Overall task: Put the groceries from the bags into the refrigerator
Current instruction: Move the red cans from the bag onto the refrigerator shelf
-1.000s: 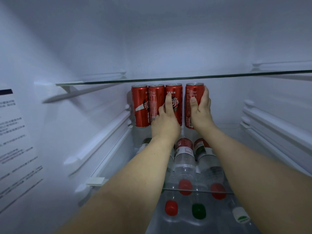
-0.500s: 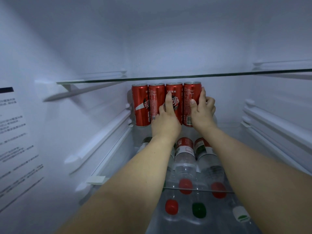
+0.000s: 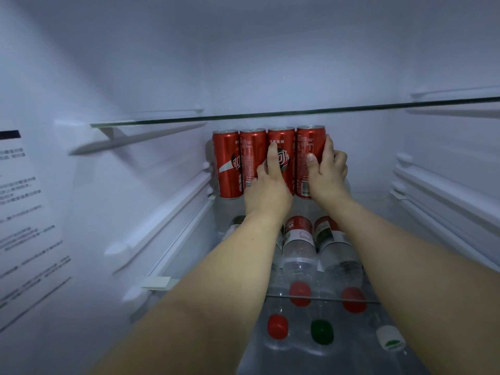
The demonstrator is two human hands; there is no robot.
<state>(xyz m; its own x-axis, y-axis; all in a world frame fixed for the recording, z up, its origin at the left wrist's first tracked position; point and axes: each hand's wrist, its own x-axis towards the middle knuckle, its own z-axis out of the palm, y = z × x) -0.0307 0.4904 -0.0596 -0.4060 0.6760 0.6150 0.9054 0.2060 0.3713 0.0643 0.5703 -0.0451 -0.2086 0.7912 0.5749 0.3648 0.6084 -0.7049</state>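
Observation:
Several tall red soda cans stand side by side at the back of the refrigerator's middle glass shelf (image 3: 373, 201). My right hand (image 3: 328, 173) wraps the rightmost can (image 3: 309, 143), thumb on its front and fingers round its right side. My left hand (image 3: 267, 185) rests flat against the third can (image 3: 281, 139), index finger pointing up its front. The two cans further left (image 3: 226, 163) stand untouched. My forearms cover part of the shelf.
Several clear water bottles (image 3: 299, 247) with red, green and white caps lie below the middle shelf's glass. An upper glass shelf (image 3: 189, 119) runs just above the can tops. White side rails (image 3: 443, 190) line both walls; a printed label (image 3: 24, 212) is on the left wall.
The rightmost can has slid left with my right hand and now stands against the third can, closing the gap. My left hand has stayed on the third can.

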